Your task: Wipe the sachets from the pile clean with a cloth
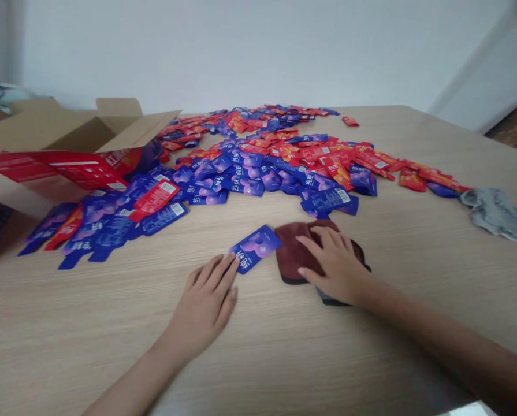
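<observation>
"Where's a way through?"
"Between the arms, across the near tabletop."
"And forward?"
"Packet and pouch lie first; past a narrow strip, the heap bars the middle."
"Left?"
"The box and the sachets before it block."
"Right?"
"Open between pouch and cloth, below the heap."

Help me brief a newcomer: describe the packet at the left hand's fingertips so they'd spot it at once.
On the table, find the heap of red and blue packets. Nearer the wearer, between the left hand and the maroon item under the right hand, is the packet. Unlike its heaped neighbours, this blue one lies singly.
</observation>
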Demonstrator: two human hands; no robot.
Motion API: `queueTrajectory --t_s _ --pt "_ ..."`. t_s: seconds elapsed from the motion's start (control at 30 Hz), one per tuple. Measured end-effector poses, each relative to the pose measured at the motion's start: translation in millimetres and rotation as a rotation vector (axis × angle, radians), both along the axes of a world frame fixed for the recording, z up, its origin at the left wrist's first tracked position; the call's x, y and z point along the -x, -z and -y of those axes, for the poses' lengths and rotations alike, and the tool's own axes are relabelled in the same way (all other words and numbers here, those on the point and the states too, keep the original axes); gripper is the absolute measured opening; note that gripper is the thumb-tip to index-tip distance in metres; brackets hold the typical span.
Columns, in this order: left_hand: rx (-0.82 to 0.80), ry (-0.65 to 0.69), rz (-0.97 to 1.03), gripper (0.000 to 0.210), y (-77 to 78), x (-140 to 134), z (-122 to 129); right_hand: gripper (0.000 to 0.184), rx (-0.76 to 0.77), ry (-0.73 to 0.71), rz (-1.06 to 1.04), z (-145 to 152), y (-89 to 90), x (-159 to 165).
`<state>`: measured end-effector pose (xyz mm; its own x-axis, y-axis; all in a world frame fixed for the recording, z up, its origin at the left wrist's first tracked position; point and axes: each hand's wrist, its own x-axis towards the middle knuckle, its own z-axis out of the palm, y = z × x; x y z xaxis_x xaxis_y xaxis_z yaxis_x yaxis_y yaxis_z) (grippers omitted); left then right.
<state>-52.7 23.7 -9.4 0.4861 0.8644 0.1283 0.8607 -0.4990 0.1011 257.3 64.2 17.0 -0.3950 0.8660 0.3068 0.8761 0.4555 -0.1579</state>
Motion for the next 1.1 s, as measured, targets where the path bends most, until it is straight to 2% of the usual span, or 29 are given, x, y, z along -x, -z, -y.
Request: queueTrajectory --t_s 0.07,0.17,0.3,0.4,0.5,0.57,0.67,0.73,0.83,0.93,1.03,1.1 --pt "-0.022 -0.002 -0.018 0.051 6.1 -1.2 2.9 0.062 0.025 -0.022 0.073 1.1 25.3 15.8" --pt "-0.037 -0.024 -0.017 0.051 6.4 -7.5 3.5 0.069 0.015 -0.004 0.130 -3.9 37.7 17.3" --pt "-0.021 -0.025 0.023 0.052 3.4 -9.9 2.4 0.057 0.048 -0.036 0.159 -21.7 27.1 6.0" --pt "-0.007 -0.021 0.061 0.053 4.4 -8.0 2.8 0.061 0.100 -0.022 0.017 -32.2 5.2 7.1" --pt "-0.007 -0.022 0.086 0.054 5.8 -7.7 3.2 0.069 0.052 0.042 -0.116 -29.0 -21.3 33.0" --pt "-0.006 -0.025 0.097 0.052 5.7 -8.3 3.1 0.066 0.000 -0.020 -0.096 -21.2 -29.5 64.1" --pt "0.013 -0.047 0.096 0.044 4.2 -9.1 3.5 0.051 0.081 -0.199 0.071 -12.2 -19.4 110.7" --pt "0.030 -0.059 0.087 0.041 3.0 -9.5 4.2 0.045 0.106 -0.236 0.136 -12.0 -4.8 126.4" --pt "0.041 -0.064 0.084 0.046 2.1 -10.1 5.2 0.040 0.083 -0.175 0.142 -18.7 12.9 117.3" --pt "0.049 -0.063 0.088 0.055 2.5 -9.8 4.8 0.036 0.064 -0.080 0.109 -28.7 18.1 84.8" --pt "0.044 -0.042 0.099 0.054 3.8 -8.4 4.8 0.036 0.123 -0.069 0.084 -36.2 8.3 56.5" --pt "0.045 -0.014 0.092 0.053 4.5 -7.8 6.2 0.039 0.136 -0.015 0.055 -36.3 -4.6 50.5"
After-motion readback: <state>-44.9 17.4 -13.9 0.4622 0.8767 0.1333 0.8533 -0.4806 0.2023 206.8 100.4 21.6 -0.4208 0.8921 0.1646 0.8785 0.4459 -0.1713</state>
